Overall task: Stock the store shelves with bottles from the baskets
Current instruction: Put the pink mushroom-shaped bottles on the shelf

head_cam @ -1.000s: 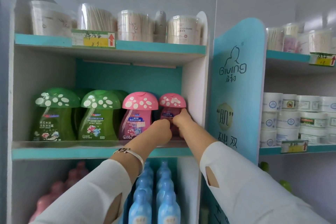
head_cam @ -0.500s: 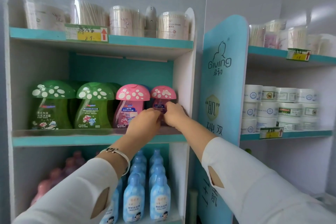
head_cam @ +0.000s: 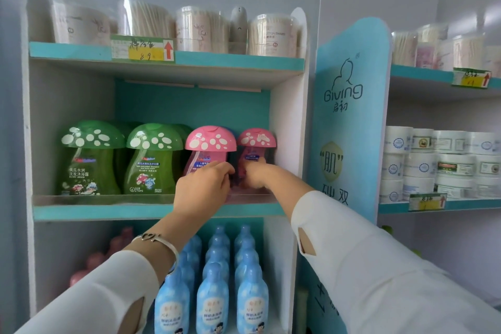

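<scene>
Store aisle w/ a pale grey wall behind. A white-and-teal shelf unit [head_cam: 103,211] fills the left and centre of the frame, a second unit [head_cam: 433,206] sits at right, and a blue brand panel [head_cam: 349,116] stands btwn them. Top shelf holds tubs of cotton swabs [head_cam: 200,30]. Bottom shelf, lower centre, holds rows of blue bottles [head_cam: 214,293]. White jars [head_cam: 433,163] are stacked on the second unit.

Mid shelf, left to right: green mushroom-cap bottles [head_cam: 89,160], a front pink bottle [head_cam: 210,144], then an end pink bottle [head_cam: 256,139] set further back, close to the unit's side wall.

Two white-sleeved arms reach up from the lower edge to centre frame. The right hand [head_cam: 256,175] is wrapped round the lower body of the end pink bottle, which stands upright on the mid shelf. The left hand [head_cam: 203,190] has bent fingers w/ tips at the gap btwn the two pink bottles; can't tell if it pinches anything. A silver bracelet [head_cam: 160,238] is on that wrist.

Vs. a sec ago: the left hand was a closed fist beside the bottle; half a sec ago both hands cupped it; now its fingers stretch toward the gap. The bottle sits in approx. the same end slot throughout. Likely meaning: placing is done bar final straightening, so this bottle is nearly stocked. Baskets aren't in view.
</scene>
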